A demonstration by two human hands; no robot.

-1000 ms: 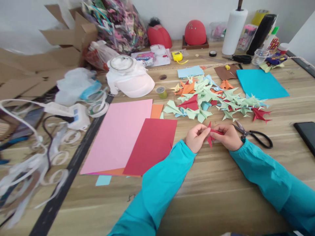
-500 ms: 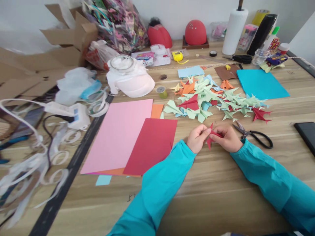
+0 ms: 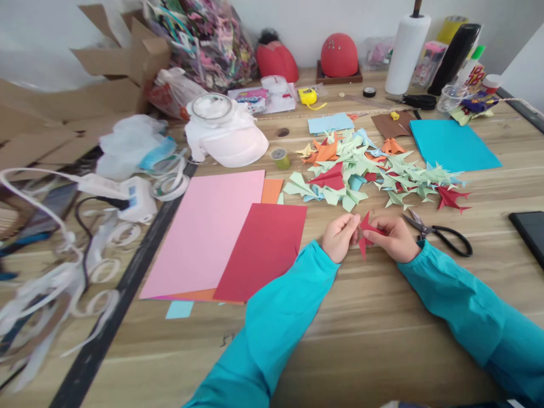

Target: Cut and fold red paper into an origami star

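A folded red paper figure (image 3: 364, 233) with pointed ends is held up between my hands, over the bare wood near the front of the table. My right hand (image 3: 394, 237) pinches it with the thumb on top and the fingers behind. My left hand (image 3: 340, 233) is closed, its thumb and forefinger pressed together at the figure's left edge; the very tips are partly hidden. Just beyond lies a pile of folded paper figures (image 3: 344, 164), mostly pale green with red, orange and blue ones. Black-handled scissors (image 3: 442, 233) rest to the right of my right hand.
Pink paper (image 3: 208, 226) and red paper (image 3: 263, 249) lie left of my hands. Blue sheets (image 3: 454, 144) are at the right, by a phone (image 3: 529, 232). A white cap (image 3: 225, 133), a thread spool (image 3: 280, 158) and a power strip (image 3: 136, 201) stand farther left.
My left thumb has drawn back a little from the middle of the red figure to its left edge, so more of the figure shows. My right hand keeps its pinch.
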